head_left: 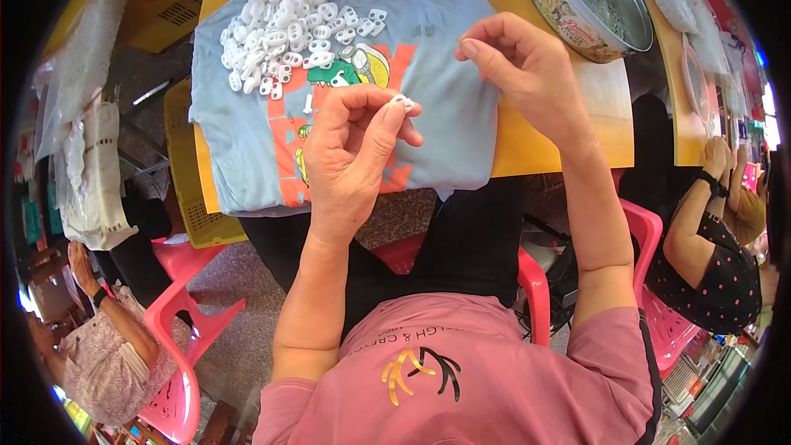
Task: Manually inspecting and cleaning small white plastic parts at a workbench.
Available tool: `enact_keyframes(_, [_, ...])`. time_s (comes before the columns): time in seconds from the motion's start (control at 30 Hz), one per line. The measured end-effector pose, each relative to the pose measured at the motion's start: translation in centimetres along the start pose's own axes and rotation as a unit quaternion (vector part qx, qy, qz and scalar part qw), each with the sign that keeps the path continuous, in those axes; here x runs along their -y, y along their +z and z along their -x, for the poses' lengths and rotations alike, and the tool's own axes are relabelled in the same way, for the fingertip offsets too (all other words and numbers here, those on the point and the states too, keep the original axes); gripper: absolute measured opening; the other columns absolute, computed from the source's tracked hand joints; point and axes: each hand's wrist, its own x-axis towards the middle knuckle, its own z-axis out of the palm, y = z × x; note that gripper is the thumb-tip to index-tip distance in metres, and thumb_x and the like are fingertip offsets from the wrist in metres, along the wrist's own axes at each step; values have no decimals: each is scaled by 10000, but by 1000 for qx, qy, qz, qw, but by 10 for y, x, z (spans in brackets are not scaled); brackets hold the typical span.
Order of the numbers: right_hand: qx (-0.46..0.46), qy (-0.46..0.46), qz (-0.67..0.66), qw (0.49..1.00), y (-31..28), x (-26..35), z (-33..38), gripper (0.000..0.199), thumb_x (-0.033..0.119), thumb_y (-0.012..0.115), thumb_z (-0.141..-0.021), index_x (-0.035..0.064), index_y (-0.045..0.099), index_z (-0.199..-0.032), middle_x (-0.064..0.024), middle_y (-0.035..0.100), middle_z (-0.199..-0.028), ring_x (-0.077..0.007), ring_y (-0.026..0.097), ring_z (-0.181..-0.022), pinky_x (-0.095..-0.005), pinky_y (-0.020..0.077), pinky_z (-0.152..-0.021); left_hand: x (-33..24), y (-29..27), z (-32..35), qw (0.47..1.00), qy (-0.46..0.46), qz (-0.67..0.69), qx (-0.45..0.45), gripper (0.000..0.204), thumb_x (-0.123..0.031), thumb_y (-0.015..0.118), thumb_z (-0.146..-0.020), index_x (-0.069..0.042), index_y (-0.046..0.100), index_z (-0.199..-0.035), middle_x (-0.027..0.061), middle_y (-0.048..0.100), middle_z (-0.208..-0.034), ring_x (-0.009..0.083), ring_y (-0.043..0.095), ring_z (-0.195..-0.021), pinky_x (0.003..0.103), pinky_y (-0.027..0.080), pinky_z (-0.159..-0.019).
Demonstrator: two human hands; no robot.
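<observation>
My left hand (354, 152) is closed in a pinch over the blue shirt, with a small white plastic piece (403, 102) between thumb and forefinger. To its right, my right hand (531, 74) is raised, thumb and forefinger brought together at the tips; whatever they hold is too small to make out. A heap of white two-holed plastic pieces (284, 25) lies on the blue shirt (457, 128), which is spread over the table. One slim white part (309, 104) rests just left of my left hand. Two tiny grey springs (423, 31) lie on the cloth.
An oval tin (568, 15) filled with fine metal bits stands at the far right of the yellow table (577, 148). A yellow crate (194, 173) is below the table's left side. Co-workers sit on both sides, near pink chairs (185, 313).
</observation>
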Motion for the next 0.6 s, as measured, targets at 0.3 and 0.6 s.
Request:
enact_keyframes(0.3, [64, 106, -383, 915, 20, 10, 15, 204, 113, 687, -902, 11, 662, -1077, -59, 663, -953, -133, 617, -791, -269, 516, -744, 0, -2, -1, 1000, 9, -4, -4, 114, -90, 596, -975, -7, 555, -1042, 95, 676, -953, 125, 646, -756, 244, 511, -690])
enact_keyframes(0.6, [61, 96, -412, 904, 38, 13, 24, 206, 131, 693, -911, 4, 664, -1071, -37, 639, -893, -144, 625, -793, -265, 515, -736, -1, -1, -1, 1000, 7, 13, 1, 126, -95, 604, -973, -2, 552, -1040, 99, 674, -949, 127, 643, -765, 244, 513, -701])
